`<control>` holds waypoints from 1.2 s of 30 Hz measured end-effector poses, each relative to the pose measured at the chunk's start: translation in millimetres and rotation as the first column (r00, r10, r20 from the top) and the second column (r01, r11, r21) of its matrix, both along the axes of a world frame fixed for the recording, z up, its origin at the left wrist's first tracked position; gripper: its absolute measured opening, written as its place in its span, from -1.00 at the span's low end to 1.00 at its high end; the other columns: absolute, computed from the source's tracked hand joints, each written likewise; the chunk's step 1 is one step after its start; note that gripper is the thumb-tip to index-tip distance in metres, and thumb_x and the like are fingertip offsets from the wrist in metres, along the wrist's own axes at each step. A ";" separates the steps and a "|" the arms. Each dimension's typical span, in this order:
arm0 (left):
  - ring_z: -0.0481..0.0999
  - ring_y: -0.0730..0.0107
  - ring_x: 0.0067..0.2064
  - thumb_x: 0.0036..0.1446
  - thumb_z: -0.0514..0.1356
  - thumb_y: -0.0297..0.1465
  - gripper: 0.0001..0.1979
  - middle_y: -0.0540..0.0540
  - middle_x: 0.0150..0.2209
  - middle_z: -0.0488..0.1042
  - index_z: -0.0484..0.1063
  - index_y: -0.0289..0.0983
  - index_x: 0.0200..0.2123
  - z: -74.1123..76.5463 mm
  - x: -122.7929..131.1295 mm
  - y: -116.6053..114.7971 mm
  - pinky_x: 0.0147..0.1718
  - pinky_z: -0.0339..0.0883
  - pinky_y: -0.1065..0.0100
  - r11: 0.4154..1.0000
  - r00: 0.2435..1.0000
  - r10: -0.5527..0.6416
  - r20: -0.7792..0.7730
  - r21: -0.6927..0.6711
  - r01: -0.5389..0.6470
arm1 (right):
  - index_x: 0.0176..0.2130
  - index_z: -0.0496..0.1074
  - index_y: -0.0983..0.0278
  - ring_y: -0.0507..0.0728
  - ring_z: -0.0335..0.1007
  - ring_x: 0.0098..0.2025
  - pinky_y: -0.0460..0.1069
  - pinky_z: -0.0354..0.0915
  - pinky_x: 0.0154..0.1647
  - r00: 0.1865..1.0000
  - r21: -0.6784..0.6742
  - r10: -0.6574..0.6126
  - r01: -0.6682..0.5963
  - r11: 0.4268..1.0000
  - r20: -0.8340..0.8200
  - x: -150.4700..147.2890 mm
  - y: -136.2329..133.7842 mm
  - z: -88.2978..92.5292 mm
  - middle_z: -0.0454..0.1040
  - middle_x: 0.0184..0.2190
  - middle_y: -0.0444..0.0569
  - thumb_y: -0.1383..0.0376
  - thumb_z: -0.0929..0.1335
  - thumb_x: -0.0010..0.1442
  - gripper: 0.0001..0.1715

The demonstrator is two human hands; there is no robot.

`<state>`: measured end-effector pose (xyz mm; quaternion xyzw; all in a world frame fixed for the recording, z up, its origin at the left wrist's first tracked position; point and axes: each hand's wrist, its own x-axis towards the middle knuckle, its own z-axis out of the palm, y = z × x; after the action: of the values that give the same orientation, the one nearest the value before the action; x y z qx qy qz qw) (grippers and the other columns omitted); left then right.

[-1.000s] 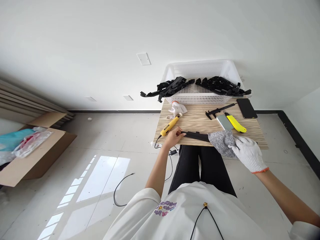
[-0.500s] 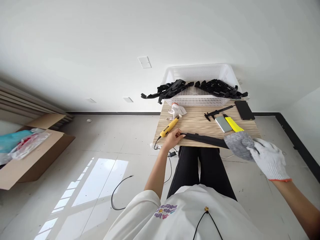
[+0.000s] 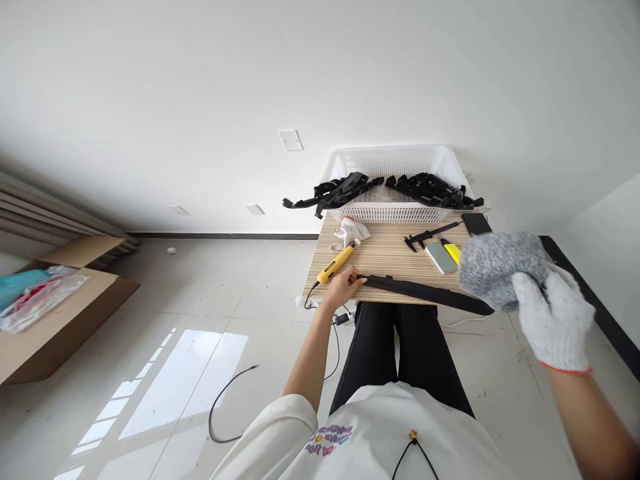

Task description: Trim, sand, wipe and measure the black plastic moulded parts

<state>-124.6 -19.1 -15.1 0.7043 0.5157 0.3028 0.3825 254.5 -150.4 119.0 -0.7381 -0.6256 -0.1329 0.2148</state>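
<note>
A long black plastic strip (image 3: 425,290) lies along the near edge of the table, its right end past the tabletop. My bare left hand (image 3: 344,287) pinches the strip's left end. My right hand (image 3: 555,317), in a white knit glove with an orange cuff, grips a fluffy grey cloth (image 3: 500,263). The cloth is raised above the strip's right end and covers part of the table's right side. Just above my left hand rests a yellow corded tool (image 3: 336,265).
On the table (image 3: 390,247) are a white glove (image 3: 351,231), a black caliper (image 3: 430,235), a grey-green notepad (image 3: 441,257), a yellow-handled cutter (image 3: 451,251) and a black phone (image 3: 476,224). Behind stands a white basket (image 3: 395,213) of black plastic parts. A cardboard box (image 3: 75,320) sits left.
My right hand has lifted the grey cloth up off the strip's right end, baring that end. My left hand keeps its hold on the strip. The view has tilted slightly.
</note>
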 end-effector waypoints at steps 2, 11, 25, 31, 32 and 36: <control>0.33 0.42 -0.41 0.16 0.21 -0.09 -0.68 0.05 -0.44 0.35 0.26 -0.20 -0.36 0.0 0.7 -0.9 -0.38 0.25 0.36 1.000 1.000 0.014 0.006 0.002 -0.014 | 0.08 0.44 0.20 0.37 0.35 0.15 0.19 0.30 0.10 0.971 0.154 0.008 0.029 0.988 -0.238 -42.8 16.0 0.7 0.43 0.11 0.20 0.04 0.18 0.37 -0.52; 0.44 0.32 -0.38 0.12 0.17 -0.37 -0.81 -0.04 -0.39 0.47 0.43 -0.25 -0.18 2.7 -1.2 -1.1 -0.36 0.30 0.32 0.999 0.998 -0.020 -0.055 0.042 0.022 | 0.24 0.32 0.25 0.52 0.22 0.18 0.33 0.25 0.00 0.951 -0.121 0.224 -0.253 0.960 -0.214 -162.8 75.2 -62.2 0.26 0.26 0.28 0.01 0.35 0.24 -0.32; 0.43 0.36 -0.35 0.11 0.14 -0.43 -0.95 0.00 -0.38 0.48 0.34 -0.22 -0.31 6.5 0.5 -2.0 -0.33 0.30 0.34 1.000 1.000 -0.002 0.002 0.022 0.002 | -0.09 0.51 0.28 0.30 0.35 -0.07 0.14 0.17 -0.08 0.863 -0.455 0.502 -0.466 0.758 -0.048 -209.4 117.4 -76.0 0.52 -0.14 0.14 0.16 0.35 0.29 -0.71; 0.43 0.37 -0.31 0.15 0.13 -0.38 -0.95 0.00 -0.37 0.46 0.29 -0.21 -0.35 6.6 3.3 -0.5 -0.27 0.31 0.33 1.000 0.999 -0.019 0.044 -0.003 0.019 | -0.03 0.52 0.14 0.26 0.34 -0.09 0.11 0.17 -0.10 0.888 -0.394 0.440 -0.455 0.799 -0.134 -191.3 111.8 -89.0 0.51 -0.12 0.04 0.08 0.34 0.30 -0.68; 0.43 0.37 -0.31 0.16 0.13 -0.36 -0.94 0.01 -0.37 0.45 0.30 -0.21 -0.33 5.8 3.6 -0.3 -0.27 0.31 0.33 1.000 0.999 -0.015 0.041 0.000 0.015 | -0.01 0.53 0.11 0.26 0.34 -0.07 0.11 0.17 -0.10 0.895 -0.383 0.423 -0.444 0.810 -0.143 -186.0 109.5 -90.9 0.51 -0.11 0.03 0.07 0.35 0.29 -0.66; 0.35 0.40 -0.37 0.19 0.20 -0.20 -0.79 0.05 -0.42 0.37 0.29 -0.21 -0.33 2.3 3.6 -0.3 -0.33 0.24 0.34 0.999 1.000 0.009 0.015 0.037 -0.010 | 0.07 0.50 0.06 0.26 0.35 -0.04 0.11 0.20 -0.08 0.907 -0.320 0.400 -0.421 0.848 -0.134 -158.9 97.9 -96.8 0.50 -0.02 0.00 0.07 0.38 0.26 -0.60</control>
<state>-120.9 -19.3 -12.8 0.7066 0.5105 0.3194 0.3715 95.6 -52.5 22.2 -0.6170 -0.7752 0.0498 0.1262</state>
